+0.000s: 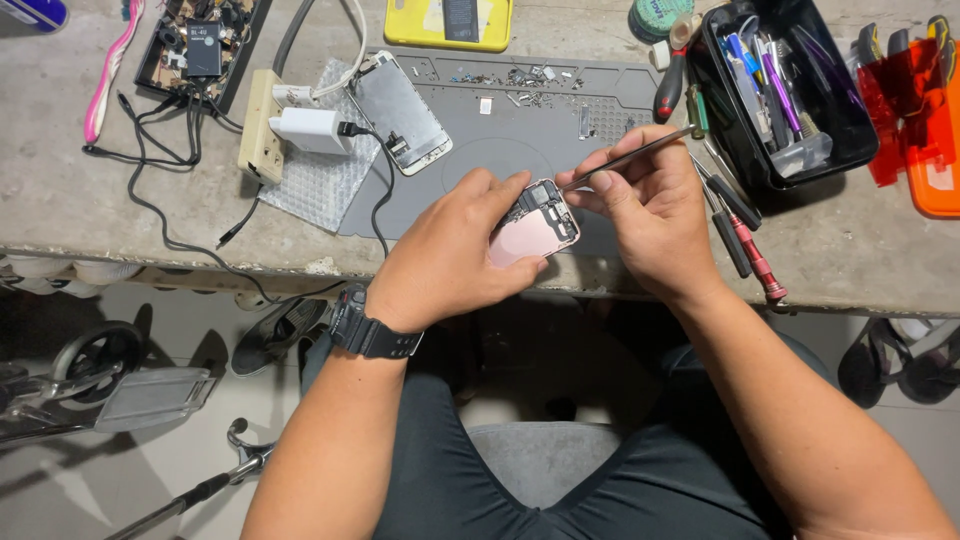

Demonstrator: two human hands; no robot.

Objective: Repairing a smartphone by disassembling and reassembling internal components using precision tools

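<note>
My left hand (450,255) grips a small pink phone body (535,228), opened so its inner parts show, and holds it tilted just above the table's front edge. My right hand (650,210) pinches thin metal tweezers (640,152), their tip touching the top edge of the phone body. A black watch (372,328) sits on my left wrist. Both hands hover over a grey work mat (500,150).
A detached phone screen (400,112) lies on the mat's left, small screws (515,78) at its back. A power strip with white charger (290,125) stands left. A black tool tray (775,90), screwdrivers (745,235), an orange case (925,130) lie right.
</note>
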